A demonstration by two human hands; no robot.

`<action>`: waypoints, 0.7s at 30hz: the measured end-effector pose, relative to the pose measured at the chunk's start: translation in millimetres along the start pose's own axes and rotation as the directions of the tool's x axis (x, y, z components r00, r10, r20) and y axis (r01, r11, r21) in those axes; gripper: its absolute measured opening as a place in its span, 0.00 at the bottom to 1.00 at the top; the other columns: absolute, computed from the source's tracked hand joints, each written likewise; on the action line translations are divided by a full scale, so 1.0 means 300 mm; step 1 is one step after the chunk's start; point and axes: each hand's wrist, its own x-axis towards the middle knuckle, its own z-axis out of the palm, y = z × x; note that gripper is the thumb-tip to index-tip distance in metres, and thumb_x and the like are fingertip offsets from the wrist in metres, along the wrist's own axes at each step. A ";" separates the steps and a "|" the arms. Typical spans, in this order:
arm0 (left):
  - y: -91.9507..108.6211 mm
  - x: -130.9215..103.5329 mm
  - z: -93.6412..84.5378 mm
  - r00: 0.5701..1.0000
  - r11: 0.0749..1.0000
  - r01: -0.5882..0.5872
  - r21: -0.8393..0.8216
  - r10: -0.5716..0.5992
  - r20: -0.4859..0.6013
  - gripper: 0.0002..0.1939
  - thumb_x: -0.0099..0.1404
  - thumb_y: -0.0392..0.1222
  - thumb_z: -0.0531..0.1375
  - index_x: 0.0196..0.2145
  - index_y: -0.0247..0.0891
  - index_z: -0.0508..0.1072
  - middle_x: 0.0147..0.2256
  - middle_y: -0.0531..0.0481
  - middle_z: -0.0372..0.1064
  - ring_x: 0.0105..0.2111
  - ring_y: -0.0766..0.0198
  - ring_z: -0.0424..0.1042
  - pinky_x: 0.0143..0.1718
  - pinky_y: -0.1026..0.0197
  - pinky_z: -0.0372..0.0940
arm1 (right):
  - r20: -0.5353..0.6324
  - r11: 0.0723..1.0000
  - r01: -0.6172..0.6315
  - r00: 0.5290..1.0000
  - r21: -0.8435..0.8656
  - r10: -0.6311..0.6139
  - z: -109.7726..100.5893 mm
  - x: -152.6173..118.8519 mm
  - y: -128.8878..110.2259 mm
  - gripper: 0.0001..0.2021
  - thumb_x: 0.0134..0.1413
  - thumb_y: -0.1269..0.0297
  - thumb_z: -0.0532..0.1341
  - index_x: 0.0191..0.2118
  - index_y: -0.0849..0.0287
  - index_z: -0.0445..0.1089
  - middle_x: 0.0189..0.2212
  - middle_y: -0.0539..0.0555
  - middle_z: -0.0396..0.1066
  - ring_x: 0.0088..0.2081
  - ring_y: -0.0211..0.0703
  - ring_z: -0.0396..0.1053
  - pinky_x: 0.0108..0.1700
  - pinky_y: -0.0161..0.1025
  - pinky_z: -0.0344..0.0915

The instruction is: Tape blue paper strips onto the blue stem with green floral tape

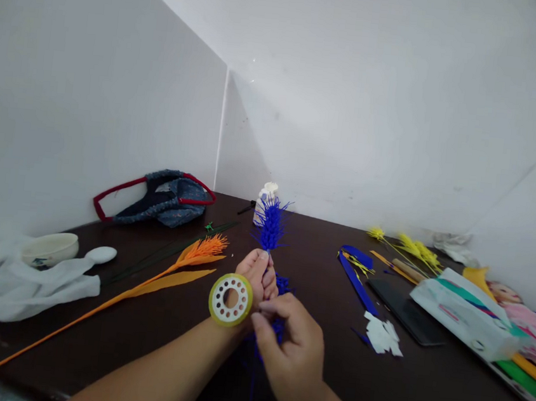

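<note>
Your left hand [260, 273], at the center of the frame, is closed, thumb against curled fingers, around the base of an upright blue bristly flower head [270, 226]. A yellow tape roll [231, 300] with a white perforated core lies against your left wrist. Your right hand [289, 343], just below and to the right, is partly open, its thumb and index fingertips near each other beside the tape roll; whether they pinch anything you cannot tell. More blue bristly material [283, 285] lies behind your hands on the dark surface [306, 383]. Behind the flower head stands a white bottle [269, 191]. Left of center, an orange flower stem [108, 304] runs diagonally toward the lower left corner, near a bowl [51, 249]. At right of the frame are blue strips [355, 285], white paper pieces [383, 335], a dark flat object [404, 312] and yellow flower heads [418, 251].
</note>
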 end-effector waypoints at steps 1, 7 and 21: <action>0.002 -0.004 0.003 0.999 0.999 -0.033 -0.017 0.033 -0.007 0.12 0.63 0.48 0.55 0.35 0.36 0.67 0.24 0.55 0.64 0.21 0.71 0.64 0.23 0.66 0.63 | 0.001 1.000 -0.023 1.000 -0.009 0.023 -0.024 0.018 0.028 0.03 0.51 0.69 0.59 0.30 0.55 0.69 0.25 0.50 0.70 0.29 0.41 0.67 0.33 0.38 0.63; 0.022 -0.016 0.015 0.995 0.992 -0.096 -0.078 0.096 0.004 0.17 0.58 0.53 0.58 0.25 0.38 0.58 0.13 0.63 0.47 0.11 0.76 0.46 0.14 0.71 0.49 | 0.344 0.918 -0.048 0.918 -0.395 0.196 -0.175 0.115 0.283 0.10 0.48 0.70 0.60 0.38 0.57 0.72 0.34 0.55 0.71 0.37 0.46 0.67 0.42 0.43 0.63; -0.002 -0.022 0.011 0.995 0.996 -0.092 -0.010 0.092 0.028 0.15 0.59 0.51 0.57 0.25 0.38 0.60 0.13 0.62 0.48 0.12 0.76 0.47 0.14 0.71 0.49 | 0.530 0.843 0.112 0.818 -0.525 0.222 -0.158 0.072 0.351 0.10 0.45 0.76 0.57 0.33 0.59 0.71 0.34 0.55 0.67 0.38 0.45 0.65 0.43 0.40 0.61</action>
